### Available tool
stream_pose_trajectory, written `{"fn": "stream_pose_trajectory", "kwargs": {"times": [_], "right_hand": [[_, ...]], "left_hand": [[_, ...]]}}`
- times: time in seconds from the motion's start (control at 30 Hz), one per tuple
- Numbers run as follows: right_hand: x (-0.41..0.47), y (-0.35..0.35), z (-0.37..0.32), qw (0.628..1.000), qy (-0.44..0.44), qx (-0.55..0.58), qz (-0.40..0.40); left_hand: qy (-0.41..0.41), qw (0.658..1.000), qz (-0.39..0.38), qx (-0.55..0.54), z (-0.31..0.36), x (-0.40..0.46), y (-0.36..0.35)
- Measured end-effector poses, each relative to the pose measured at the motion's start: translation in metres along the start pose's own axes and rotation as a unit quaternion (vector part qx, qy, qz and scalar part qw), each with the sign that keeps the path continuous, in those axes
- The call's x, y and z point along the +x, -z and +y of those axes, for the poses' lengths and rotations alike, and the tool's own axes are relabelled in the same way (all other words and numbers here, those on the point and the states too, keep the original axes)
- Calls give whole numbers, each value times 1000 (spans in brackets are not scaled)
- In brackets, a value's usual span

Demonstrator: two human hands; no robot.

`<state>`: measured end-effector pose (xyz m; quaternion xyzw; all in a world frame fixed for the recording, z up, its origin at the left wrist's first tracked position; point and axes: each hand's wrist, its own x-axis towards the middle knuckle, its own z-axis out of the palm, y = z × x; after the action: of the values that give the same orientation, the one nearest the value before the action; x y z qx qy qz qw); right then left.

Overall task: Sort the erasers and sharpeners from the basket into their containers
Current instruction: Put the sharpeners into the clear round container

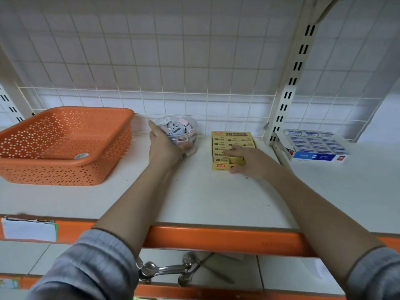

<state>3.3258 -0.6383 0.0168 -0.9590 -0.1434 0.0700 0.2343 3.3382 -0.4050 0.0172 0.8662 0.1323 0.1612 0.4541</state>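
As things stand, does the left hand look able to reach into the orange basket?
Probably yes. The left hand grips the clear tub right beside the orange basket, whose top is open, with nothing between them. It would have to let go of the tub first.

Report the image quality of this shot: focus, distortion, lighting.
Head view: wide-angle bending curves the shelf edge and upright; soft overall, print on the yellow eraser box barely legible; lighting flat and even, only faint shadows under the orange basket.

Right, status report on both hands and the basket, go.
Left hand grips clear tub of sharpeners. Right hand rests on yellow eraser box. Orange basket looks empty. Nothing blocking.
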Motion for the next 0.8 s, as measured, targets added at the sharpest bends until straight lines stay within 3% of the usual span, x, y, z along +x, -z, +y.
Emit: {"fn": "stream_pose_trajectory", "kwargs": {"times": [0.2,0.47,0.8], "right_hand": [[-10,-2,-4,999,7,-50,15],[-42,-11,-7,987,-54,-26,150],[-70,-20,-20,978,-89,-35,184]], "left_hand": [[23,1000,-8,8,-5,-7,-3],[78,996,-48,3,-11,-16,-8],[76,995,-62,37,-8,-11,0]]}}
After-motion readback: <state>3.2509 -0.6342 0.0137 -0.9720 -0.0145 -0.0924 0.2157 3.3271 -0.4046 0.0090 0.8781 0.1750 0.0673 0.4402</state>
